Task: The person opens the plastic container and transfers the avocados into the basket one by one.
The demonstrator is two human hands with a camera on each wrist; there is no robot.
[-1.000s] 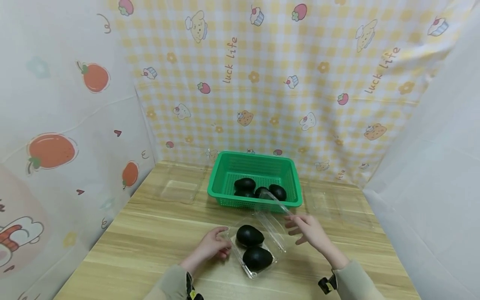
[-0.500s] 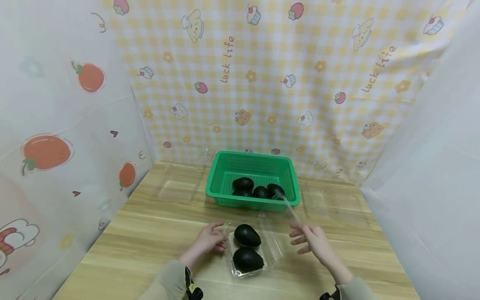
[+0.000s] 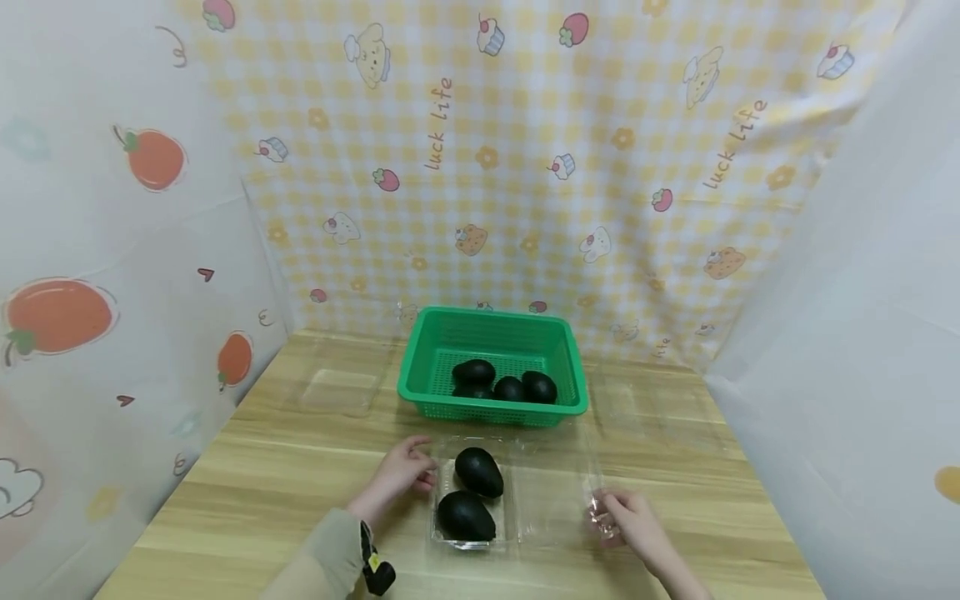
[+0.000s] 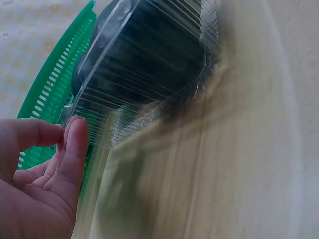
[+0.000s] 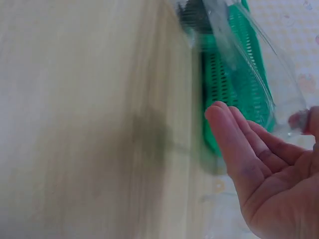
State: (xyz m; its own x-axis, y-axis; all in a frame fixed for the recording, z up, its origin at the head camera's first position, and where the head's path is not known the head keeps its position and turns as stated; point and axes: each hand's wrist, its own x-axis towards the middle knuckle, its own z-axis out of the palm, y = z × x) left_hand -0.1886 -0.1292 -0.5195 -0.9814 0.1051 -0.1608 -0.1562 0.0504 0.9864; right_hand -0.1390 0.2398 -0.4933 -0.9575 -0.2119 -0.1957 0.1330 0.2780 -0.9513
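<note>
A clear plastic clamshell container [image 3: 511, 521] stands on the table in the head view, its lid [image 3: 557, 500] folded out to the right. Two dark avocados [image 3: 478, 472] lie in its base, one behind the other. My left hand [image 3: 401, 468] pinches the base's left rim; in the left wrist view, thumb and fingertips meet at the ribbed plastic wall [image 4: 102, 107]. At the lid's outer edge is my right hand [image 3: 633, 525]. The right wrist view shows its thumb at the clear lid [image 5: 291, 94], with the other fingers stretched out beneath.
Behind the container, a green plastic basket [image 3: 491, 408] holds several more avocados [image 3: 474, 372]. Clear containers stand at the back left [image 3: 337, 387] and back right [image 3: 637, 408], hard to see against the wood table [image 3: 247, 492]. Patterned cloth hangs close behind the basket.
The lid has swung down to the right with my right hand, from raised to nearly flat. The container has turned straighter and shifted slightly left. My left hand stays at its rim.
</note>
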